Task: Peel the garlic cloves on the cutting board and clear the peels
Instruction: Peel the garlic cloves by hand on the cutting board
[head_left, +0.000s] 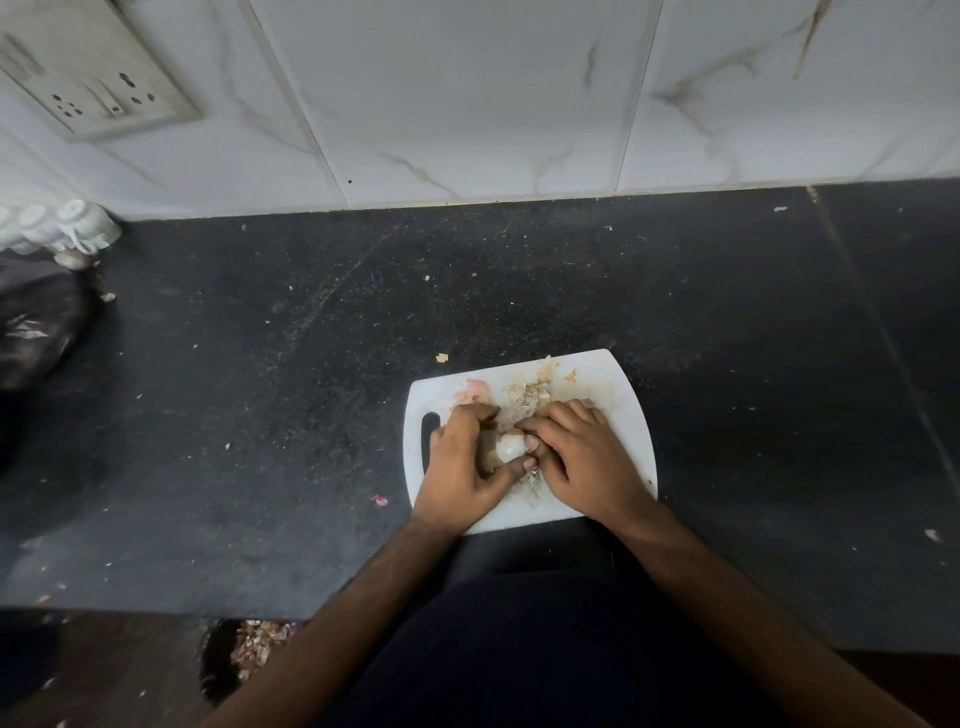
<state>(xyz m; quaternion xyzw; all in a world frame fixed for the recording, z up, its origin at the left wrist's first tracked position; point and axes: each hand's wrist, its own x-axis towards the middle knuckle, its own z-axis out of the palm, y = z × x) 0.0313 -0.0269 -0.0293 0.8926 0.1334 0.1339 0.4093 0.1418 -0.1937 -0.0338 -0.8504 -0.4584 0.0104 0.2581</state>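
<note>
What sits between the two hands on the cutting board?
A pale garlic clove, pinched between the left hand and right hand over the cutting board, head view.

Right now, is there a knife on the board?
No, the board holds only peels and the garlic between both hands.

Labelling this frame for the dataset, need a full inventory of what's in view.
cutting board: 1, white, on the counter, centre.
garlic clove: 1, white, over the board, in both hands' grip.
peels: a loose pile, tan and pinkish, on the board's far side.
peel scrap: 1, pink, on the counter left of the board.
counter: 1, black, speckled.
wall tiles: white, veined, behind the counter.
socket plate: 1, grey-white, upper left wall.
dark bag: 1, far left.
left hand: on the clove.
right hand: on the clove.
</note>
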